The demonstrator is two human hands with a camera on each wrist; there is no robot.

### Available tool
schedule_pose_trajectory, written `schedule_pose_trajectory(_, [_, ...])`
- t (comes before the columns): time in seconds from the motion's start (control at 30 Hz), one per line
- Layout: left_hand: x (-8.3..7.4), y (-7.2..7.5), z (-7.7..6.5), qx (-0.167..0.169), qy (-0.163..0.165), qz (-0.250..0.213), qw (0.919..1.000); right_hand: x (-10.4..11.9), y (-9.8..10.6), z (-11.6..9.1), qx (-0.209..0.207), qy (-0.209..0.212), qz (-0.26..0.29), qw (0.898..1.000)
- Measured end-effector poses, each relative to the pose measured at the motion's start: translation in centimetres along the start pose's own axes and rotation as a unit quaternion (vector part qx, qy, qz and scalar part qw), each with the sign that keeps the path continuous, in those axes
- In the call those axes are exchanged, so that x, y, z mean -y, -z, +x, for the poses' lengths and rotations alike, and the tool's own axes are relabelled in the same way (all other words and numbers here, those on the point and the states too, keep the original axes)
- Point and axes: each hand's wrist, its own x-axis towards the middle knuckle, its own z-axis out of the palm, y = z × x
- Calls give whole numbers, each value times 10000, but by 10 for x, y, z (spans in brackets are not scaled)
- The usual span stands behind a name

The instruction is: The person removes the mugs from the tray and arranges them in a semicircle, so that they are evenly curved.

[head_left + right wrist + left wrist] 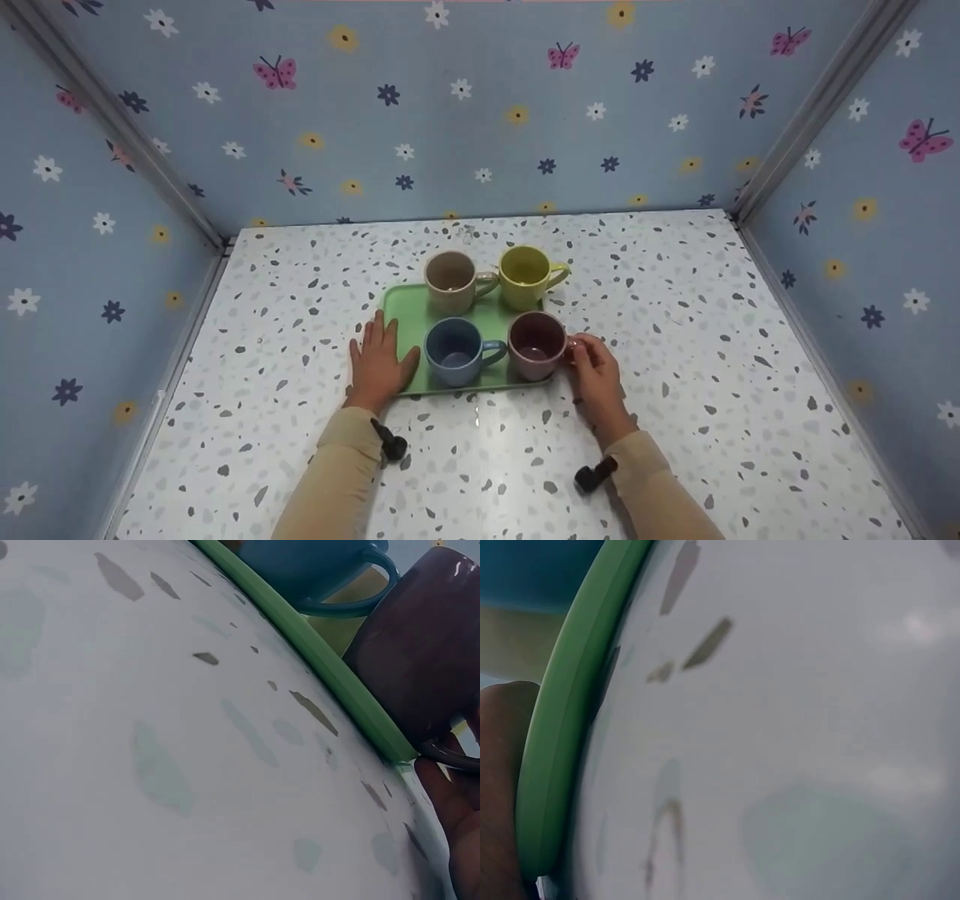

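A light green tray (409,319) lies on the table, bearing a beige mug (444,294) and a yellow mug (523,289) at the back. At its front stand a blue mug (454,367) and a mauve mug (534,360). All four handles point right. My left hand (376,367) rests at the tray's left edge, fingers straight and spread, thumb beside the blue mug. With its thumb and fingers, my right hand (598,379) pinches the handle of the mauve mug at the front right corner. The right wrist view shows that mug (427,652) upright by the tray rim (322,667).
The speckled white table (675,322) reaches out on every side of the tray. Blue panels with flowers and butterflies (480,112) enclose it at the back, left and right, with grey metal posts (795,112) at the corners.
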Motion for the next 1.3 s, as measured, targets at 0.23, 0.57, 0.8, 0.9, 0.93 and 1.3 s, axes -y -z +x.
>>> schedule_pose_trajectory(0.23, [0,-1,2,8,4,-4,10000,6,1,4,295,-283,444,9982])
schedule_pose_trajectory(0.57, [1,0,2,-100,-73,-62,9999,12,1,10,322,-241,787,9961])
schedule_pose_trajectory(0.8, [2,0,2,-100,-44,-15,9999,20,10,19,346,32,768,9964])
schedule_pose_trajectory(0.9, [2,0,3,-31,-18,48,10000,23,17,24,212,20,619,9979])
schedule_pose_trajectory(0.93, [2,0,3,-14,-7,58,10000,24,20,26,171,-2,563,9983])
schedule_pose_trajectory(1.3, [1,2,2,14,-6,38,10000,28,44,34,-161,-233,141,9995])
